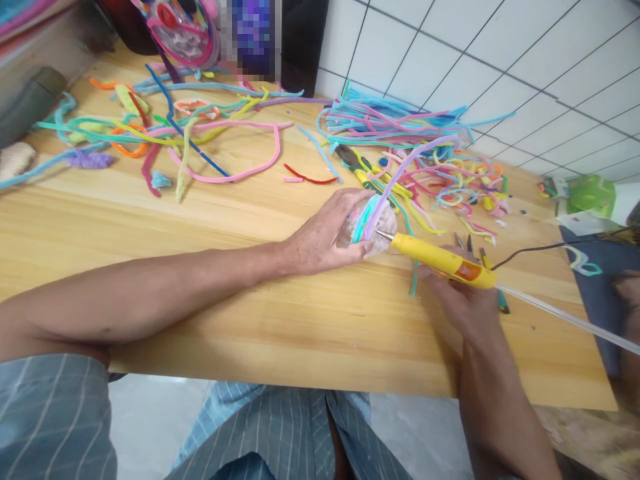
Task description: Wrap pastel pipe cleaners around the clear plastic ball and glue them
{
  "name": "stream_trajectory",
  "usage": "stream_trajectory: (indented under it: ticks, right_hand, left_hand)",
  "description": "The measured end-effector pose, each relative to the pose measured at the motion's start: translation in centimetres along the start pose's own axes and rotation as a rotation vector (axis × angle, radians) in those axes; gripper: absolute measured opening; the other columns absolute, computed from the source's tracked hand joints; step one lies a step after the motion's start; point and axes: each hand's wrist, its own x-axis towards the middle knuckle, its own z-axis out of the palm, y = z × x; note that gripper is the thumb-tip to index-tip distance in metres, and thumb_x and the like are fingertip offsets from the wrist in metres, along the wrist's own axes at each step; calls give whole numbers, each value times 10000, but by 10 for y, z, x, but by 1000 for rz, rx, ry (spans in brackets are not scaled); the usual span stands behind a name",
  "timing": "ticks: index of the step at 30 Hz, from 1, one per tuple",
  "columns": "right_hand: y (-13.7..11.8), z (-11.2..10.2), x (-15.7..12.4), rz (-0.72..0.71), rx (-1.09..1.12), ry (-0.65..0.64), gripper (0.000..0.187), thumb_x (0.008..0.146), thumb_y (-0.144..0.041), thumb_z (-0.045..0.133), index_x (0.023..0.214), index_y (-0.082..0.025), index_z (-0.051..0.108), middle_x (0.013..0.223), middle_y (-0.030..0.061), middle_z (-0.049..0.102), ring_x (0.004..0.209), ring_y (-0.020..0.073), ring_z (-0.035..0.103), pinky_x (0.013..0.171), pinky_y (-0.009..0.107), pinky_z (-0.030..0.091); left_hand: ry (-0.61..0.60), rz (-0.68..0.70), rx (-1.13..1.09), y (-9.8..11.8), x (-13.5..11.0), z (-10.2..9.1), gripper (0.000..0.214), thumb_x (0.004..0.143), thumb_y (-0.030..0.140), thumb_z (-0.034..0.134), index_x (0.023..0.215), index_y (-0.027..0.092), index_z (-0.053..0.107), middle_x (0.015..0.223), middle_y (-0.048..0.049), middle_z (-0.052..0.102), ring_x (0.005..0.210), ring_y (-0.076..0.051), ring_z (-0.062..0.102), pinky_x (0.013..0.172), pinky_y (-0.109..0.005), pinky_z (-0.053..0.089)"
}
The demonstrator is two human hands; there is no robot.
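My left hand (325, 233) is wrapped round a clear, rounded piece (387, 220), perhaps a plastic cup or ball, over the middle of the table. Teal and lilac pipe cleaners lie side by side across it, and the lilac pipe cleaner (407, 163) sticks up beyond it to the upper right. In my right hand (460, 293) is a yellow hot glue gun (440, 257), its metal tip at the lilac strip. A clear glue stick (565, 313) runs out of the gun's back end. The fingers round the gun's grip are partly hidden.
A bundle of blue and pink pipe cleaners (395, 120) lies by the tiled wall. Pliers with yellow-green handles (357, 167) rest among cut scraps (470, 180). Loose pipe cleaners (200, 133) cover the back left. A black cord (545, 247) crosses the right side, near another person's hand (627, 290).
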Motion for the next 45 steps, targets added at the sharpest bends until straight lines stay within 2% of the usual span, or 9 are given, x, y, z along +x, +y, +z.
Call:
stream_trajectory:
  ticks: [9,13,21,24,29,35,41,45]
  right_hand:
    - [-10,-2,2,-58,-64,-28,49,933,-325,835,962,-291,812,846,17,772,675,190,670,546,286,537]
    - [-7,-2,1,-44,-62,-34,45,944,-321,829,981,-298,814,848,16,758,673,184,657,540,285,502]
    - [0,0,-3,-52,1,49,107,943,-303,845,1041,-318,807,877,13,759,723,191,681,589,299,551]
    - [-2,1,0,-90,-43,34,92,931,-289,845,1005,-312,794,867,6,761,704,190,683,582,309,555]
    - [-1,0,3,-177,-97,2,88,947,-272,830,1014,-317,795,925,7,797,767,203,725,690,343,585]
    - [-1,-3,2,-121,-141,-24,93,970,-392,813,1019,-315,792,873,5,781,731,217,698,661,363,571]
    - [-5,-4,1,-96,-103,-46,69,963,-344,817,1010,-295,804,879,-1,774,732,198,693,662,342,558]
    - [-2,-4,-2,-114,-42,18,107,954,-348,858,1038,-299,812,860,-5,756,707,191,675,601,322,545]
  left_hand:
    - [11,-34,-14,0,1,1,803,992,606,714,1655,251,431,1635,-189,583,1538,-377,557,1327,-620,469]
    - [3,-48,-22,1,2,0,810,983,582,721,1652,228,433,1646,-204,575,1543,-393,551,1330,-625,457]
    - [7,-24,-13,1,2,0,805,993,571,708,1652,204,425,1637,-215,578,1543,-384,555,1323,-614,474]
    - [4,-27,-7,0,1,1,812,987,581,707,1659,228,420,1652,-201,569,1556,-386,542,1330,-618,467]
    - [16,1,2,-1,1,1,806,1003,613,683,1662,232,419,1641,-200,572,1548,-373,553,1329,-604,474]
    - [0,-27,-8,-1,1,1,811,984,583,723,1657,245,420,1632,-199,582,1531,-394,560,1320,-640,465]
    - [23,-21,-6,-1,1,2,794,1007,594,699,1653,215,433,1620,-213,587,1522,-381,573,1321,-617,473]
    - [17,-16,2,-1,1,3,815,993,583,715,1657,205,430,1633,-220,584,1540,-396,561,1328,-627,459]
